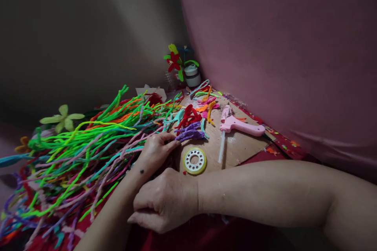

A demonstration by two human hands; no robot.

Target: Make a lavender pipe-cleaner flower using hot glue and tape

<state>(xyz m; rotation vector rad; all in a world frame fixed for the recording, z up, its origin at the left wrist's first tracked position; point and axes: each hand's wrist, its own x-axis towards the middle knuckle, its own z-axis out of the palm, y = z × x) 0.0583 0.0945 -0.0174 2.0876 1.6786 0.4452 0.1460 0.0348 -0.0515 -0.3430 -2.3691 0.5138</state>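
Note:
My left hand (157,150) reaches to the purple pipe cleaner pieces (191,132), with thumb and forefinger closing at their near end. Nearer to me, my right hand (166,200) is closed with curled fingers, in front of my left forearm; anything inside it is hidden. Just beyond the purple bundle are red pipe cleaner loops (190,114) and light teal pieces (177,117). A roll of clear tape (194,161) with a white core lies flat to the right of my left hand.
A large heap of pipe cleaners (97,137) spreads on the left, with a pale yellow flower (62,119) behind it. On the board (244,147) rests a pink glue gun (243,126) with a glue stick in it. A white pot (192,75) and red flower (173,61) stand in the corner.

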